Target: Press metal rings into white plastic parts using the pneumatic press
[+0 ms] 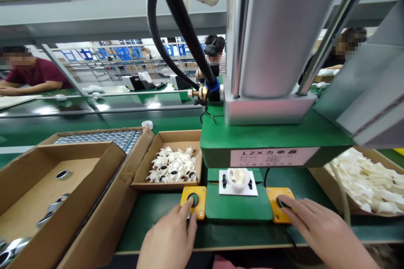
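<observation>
My left hand (170,235) rests its index finger on the dark round button of a yellow button box (202,210), with the thumb apart below. At the other yellow button box (285,217), fingertips of my right hand (317,222) lie over the button and partly hide it. Neither hand visibly holds anything. Between the boxes, a white round fixture (232,185) on a white plate (252,191) has a small cream-white bladed fan wheel (238,175) in it. Directly above is the green head (211,153) of a press with a grey cylinder (271,29).
A carton (166,186) holds white fan wheels, some with dark-centred rings. Left, an open carton (71,155) contains loose metal rings (62,174); behind it is a box of packed metal rings (97,138). More white pieces (369,180) fill a right-hand carton. People sit across the bench.
</observation>
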`<state>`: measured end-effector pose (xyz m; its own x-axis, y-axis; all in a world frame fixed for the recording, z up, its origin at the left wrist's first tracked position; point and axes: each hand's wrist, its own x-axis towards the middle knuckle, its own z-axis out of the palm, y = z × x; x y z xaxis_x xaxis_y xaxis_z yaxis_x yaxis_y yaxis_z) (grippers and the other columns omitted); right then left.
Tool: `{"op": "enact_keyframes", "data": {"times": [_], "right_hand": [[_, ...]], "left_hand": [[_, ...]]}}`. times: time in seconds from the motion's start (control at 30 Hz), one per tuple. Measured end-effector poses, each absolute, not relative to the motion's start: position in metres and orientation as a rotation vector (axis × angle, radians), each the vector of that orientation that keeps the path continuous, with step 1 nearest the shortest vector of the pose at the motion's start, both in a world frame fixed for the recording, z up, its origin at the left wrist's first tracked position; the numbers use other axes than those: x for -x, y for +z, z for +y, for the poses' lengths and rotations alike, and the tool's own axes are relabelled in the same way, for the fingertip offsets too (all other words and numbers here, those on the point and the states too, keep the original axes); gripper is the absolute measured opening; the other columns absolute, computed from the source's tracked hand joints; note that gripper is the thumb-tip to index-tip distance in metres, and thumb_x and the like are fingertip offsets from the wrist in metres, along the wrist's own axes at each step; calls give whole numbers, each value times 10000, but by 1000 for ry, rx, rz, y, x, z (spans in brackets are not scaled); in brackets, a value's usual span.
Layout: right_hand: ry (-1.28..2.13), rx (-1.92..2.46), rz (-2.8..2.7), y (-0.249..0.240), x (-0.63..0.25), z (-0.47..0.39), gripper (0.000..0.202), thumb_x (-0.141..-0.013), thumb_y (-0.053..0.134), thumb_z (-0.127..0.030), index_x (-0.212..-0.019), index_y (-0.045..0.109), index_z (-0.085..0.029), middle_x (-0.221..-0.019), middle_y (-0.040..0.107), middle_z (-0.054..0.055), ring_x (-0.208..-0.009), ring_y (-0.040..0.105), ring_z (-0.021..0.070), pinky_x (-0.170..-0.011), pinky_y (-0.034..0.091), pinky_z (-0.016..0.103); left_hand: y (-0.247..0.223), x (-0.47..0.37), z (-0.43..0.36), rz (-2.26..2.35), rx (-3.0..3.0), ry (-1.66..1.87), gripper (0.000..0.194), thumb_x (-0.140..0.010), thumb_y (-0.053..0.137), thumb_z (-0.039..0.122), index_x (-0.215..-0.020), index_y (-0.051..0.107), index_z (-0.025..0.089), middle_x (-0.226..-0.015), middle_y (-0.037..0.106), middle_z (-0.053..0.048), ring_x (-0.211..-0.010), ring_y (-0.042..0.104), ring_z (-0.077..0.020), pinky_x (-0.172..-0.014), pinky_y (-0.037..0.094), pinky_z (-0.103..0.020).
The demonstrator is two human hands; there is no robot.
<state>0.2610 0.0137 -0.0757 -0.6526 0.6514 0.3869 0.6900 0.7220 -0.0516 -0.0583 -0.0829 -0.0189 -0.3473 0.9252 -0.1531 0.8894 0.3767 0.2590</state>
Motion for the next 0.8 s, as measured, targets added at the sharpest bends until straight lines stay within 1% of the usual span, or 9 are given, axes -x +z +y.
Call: {"op": "enact_keyframes", "data": {"times": [0.17, 0.2, 0.27, 0.33, 0.43, 0.53, 0.6, 0.67, 0.8], "right_hand": [[291, 1269, -2298, -69, -266, 16, 274, -907, 455, -414, -1134, 569, -312, -1073, 648, 12, -913, 643, 182, -765, 559, 274], [372, 1291, -2241, -65, -265, 15, 278, -896, 472, -426, -1135, 570, -322, -1079, 647, 7, -899, 645, 178, -766, 560, 269], [551, 1337, -2114, -54, -257, 14, 314, -871, 507, -446, -1155, 558, -322, -1082, 643, 17, -856, 648, 174, -733, 566, 262], [786, 1339, -1964, -41, -243, 15, 382, -852, 529, -464, -1199, 519, -304, -1112, 622, 43, -793, 640, 164, -641, 566, 246], [1203, 1234, -1808, -18, -209, 23, 493, -831, 547, -485, -1257, 425, -271, -1040, 620, 63, -620, 585, 126, -468, 509, 223], [1444, 1108, -1820, 3, -172, 39, 422, -825, 551, -490, -1139, 493, -215, -805, 612, 27, -576, 547, 117, -435, 466, 203], [1470, 1020, -1838, 13, -152, 48, 352, -831, 531, -509, -967, 568, -187, -785, 597, 33, -650, 553, 129, -459, 475, 195], [1477, 943, -1846, 18, -140, 52, 375, -846, 488, -533, -842, 591, -173, -787, 588, 38, -647, 527, 124, -439, 467, 189], [1664, 992, -1928, 14, -135, 41, 310, -855, 507, -458, -1061, 546, -229, -709, 578, -8, -526, 480, 101, -367, 412, 174]], "left_hand": [[-25, 67, -85, 2115, -1410, 670, 334, -857, 459, 423, -1088, 645, 269, -1141, 654, -76, -1050, 586, -285, -906, 422, -383], [-24, 65, -85, 2051, -1337, 780, 318, -836, 498, 445, -1045, 660, 268, -1055, 681, -70, -968, 616, -268, -848, 459, -355], [-18, 57, -85, 1906, -1103, 978, 331, -797, 560, 470, -1036, 644, 257, -732, 662, -30, -640, 613, -198, -587, 491, -279], [-10, 43, -84, 1682, -822, 1166, 343, -780, 593, 457, -1055, 587, 251, -546, 502, 42, -417, 447, -119, -377, 365, -211], [-1, 20, -78, 1242, -520, 1355, 178, -804, 585, 383, -889, 531, 236, -606, 444, 53, -437, 381, -87, -342, 318, -175], [-2, 4, -71, 979, -377, 1353, 192, -837, 542, 347, -732, 494, 194, -650, 427, 34, -470, 378, -82, -338, 340, -176], [-7, 1, -67, 905, -325, 1323, 154, -838, 542, 341, -807, 537, 190, -655, 430, 32, -463, 372, -80, -328, 346, -181], [-10, 1, -66, 896, -285, 1320, 194, -840, 544, 326, -996, 549, 210, -677, 458, 30, -467, 385, -84, -332, 367, -191], [-12, 10, -73, 946, -258, 1366, 338, -874, 500, 304, -1198, 470, 215, -717, 495, 13, -501, 427, -93, -357, 407, -201]]}}
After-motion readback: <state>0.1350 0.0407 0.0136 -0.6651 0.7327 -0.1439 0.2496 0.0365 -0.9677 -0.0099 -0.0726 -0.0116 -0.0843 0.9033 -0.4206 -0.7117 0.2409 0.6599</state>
